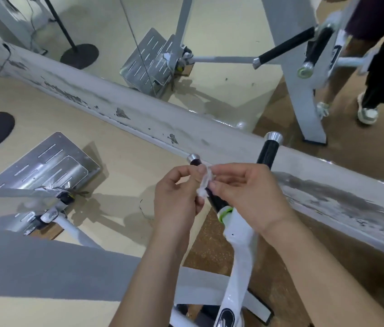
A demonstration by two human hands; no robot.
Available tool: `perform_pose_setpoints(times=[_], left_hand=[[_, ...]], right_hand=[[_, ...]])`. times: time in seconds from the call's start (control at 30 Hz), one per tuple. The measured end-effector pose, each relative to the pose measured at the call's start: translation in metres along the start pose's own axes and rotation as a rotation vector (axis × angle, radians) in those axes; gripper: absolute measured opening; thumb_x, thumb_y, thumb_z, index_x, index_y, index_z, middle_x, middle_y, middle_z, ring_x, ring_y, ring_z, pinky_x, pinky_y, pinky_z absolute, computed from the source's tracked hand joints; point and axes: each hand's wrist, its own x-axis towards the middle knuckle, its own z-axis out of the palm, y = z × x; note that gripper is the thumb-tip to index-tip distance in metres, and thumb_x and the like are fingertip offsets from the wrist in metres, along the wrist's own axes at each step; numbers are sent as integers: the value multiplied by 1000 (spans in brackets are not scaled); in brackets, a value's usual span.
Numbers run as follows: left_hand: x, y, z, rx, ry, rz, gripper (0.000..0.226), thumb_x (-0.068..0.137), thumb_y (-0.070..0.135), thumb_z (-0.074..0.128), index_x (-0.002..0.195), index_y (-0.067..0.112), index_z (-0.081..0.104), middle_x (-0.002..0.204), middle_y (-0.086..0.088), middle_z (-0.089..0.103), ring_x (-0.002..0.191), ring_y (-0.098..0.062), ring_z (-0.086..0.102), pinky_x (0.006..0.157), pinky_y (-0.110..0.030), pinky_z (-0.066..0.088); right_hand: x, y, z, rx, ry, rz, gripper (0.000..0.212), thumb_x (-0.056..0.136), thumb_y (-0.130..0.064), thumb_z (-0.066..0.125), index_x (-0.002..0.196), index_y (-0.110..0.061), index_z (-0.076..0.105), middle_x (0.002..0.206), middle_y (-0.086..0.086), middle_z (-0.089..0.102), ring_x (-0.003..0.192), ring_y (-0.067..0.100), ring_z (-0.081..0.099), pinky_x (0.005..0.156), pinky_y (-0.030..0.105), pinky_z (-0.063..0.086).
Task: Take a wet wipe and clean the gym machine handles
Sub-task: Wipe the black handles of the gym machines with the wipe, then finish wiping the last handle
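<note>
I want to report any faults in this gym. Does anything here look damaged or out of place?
Yes. The white ledge along the wall has chipped, scuffed paint with dark worn patches. Nothing else stands out: the wet wipe, pinched between left hand and right hand, is only crumpled, and the black handle looks intact.

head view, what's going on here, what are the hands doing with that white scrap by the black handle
A person stands at a white gym machine, apparently getting ready to clean its handles. The left hand and right hand both pinch a small crumpled wet wipe, holding it right over the nearer black handle. Whether the wipe touches the grip is unclear. The second handle stands untouched just beyond, to the right.
</note>
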Motion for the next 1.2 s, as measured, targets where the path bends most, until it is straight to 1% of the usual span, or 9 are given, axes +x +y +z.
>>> perform_pose_setpoints(times=[0.17,0.3,0.43,0.5,0.63,0.87,0.97,1.13,1.2], left_hand=[[-91,13,33,96,-237,80,27,64,38,76,85,20,75,64,-3,65,53,-11,53,52,-21,46],[-172,0,64,242,-393,156,18,77,14,75,95,18,76,92,1,76,84,-7,69,71,-16,52],[-276,-50,106,415,-409,279,9,84,28,69,88,30,76,93,9,74,87,0,66,70,-9,47],[-329,-78,127,460,-447,307,8,85,30,67,84,33,75,91,9,72,87,-2,66,73,-15,50],[-417,-126,170,491,-608,208,5,86,22,69,81,24,70,81,3,71,80,-20,67,78,-40,57],[-503,-206,244,702,-769,-35,4,79,19,69,79,19,65,78,-6,68,68,-13,59,64,-28,47],[-518,-240,280,774,-801,-133,15,87,15,58,73,19,59,66,-2,52,62,-13,45,60,-28,36],[-505,-293,342,799,-698,-229,22,86,20,56,106,20,65,98,-5,68,79,-21,60,71,-31,47],[-496,-302,373,792,-676,-236,22,88,17,53,108,17,62,94,-8,66,77,-23,60,71,-32,47]], right_hand=[[-86,4,-49,179,105,28,12,86,-12,67,85,-19,76,75,2,73,64,8,60,63,22,51],[-170,19,-107,425,114,120,16,89,-8,62,90,-15,76,89,10,74,74,15,63,65,28,49],[-277,59,-171,563,151,115,17,89,-12,62,80,-13,77,81,9,71,72,16,63,56,23,49],[-334,81,-201,589,174,108,18,89,-15,62,79,-14,77,79,6,71,71,13,64,58,23,49],[-439,120,-260,635,311,163,14,88,-14,62,82,-13,75,80,7,71,71,14,64,62,26,49],[-574,192,-352,548,675,356,17,92,-6,57,90,-14,71,78,5,73,68,15,65,60,25,49],[-611,218,-381,573,840,433,16,92,-5,55,92,-13,69,76,4,71,69,16,62,61,26,47],[-631,238,-415,627,968,507,17,92,-2,53,91,-13,65,76,6,68,67,17,60,60,26,44],[-626,239,-429,621,946,521,17,91,-2,54,90,-13,67,75,6,69,66,16,61,60,26,45]])
